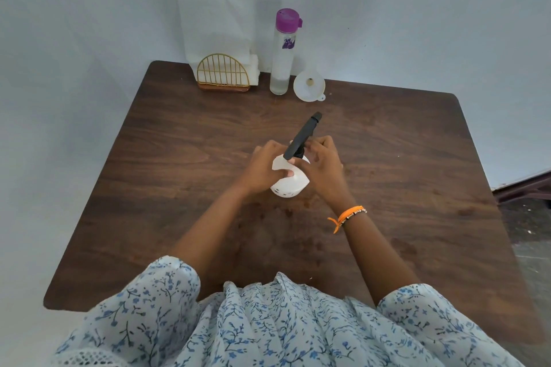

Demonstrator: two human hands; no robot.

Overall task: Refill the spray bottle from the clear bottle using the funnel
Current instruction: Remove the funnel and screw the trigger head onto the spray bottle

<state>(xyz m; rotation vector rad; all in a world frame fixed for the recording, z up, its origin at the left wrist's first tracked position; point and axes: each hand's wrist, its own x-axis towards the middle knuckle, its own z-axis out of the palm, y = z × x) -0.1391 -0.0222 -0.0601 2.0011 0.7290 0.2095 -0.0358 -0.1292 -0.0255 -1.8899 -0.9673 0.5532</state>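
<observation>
A white spray bottle (288,183) with a black spray head (301,136) stands near the middle of the brown table (402,158). My left hand (265,168) grips its white body from the left. My right hand (320,162) has its fingers curled round the black collar under the spray head. At the table's far edge stands the clear bottle (281,58) with a purple cap, upright and closed, liquid low in it. The white funnel (309,85) lies just right of it, wide mouth up.
A gold wire napkin holder (223,72) with white napkins stands at the far edge, left of the clear bottle. A pale wall rises right behind the table. Dark floor shows at the far right.
</observation>
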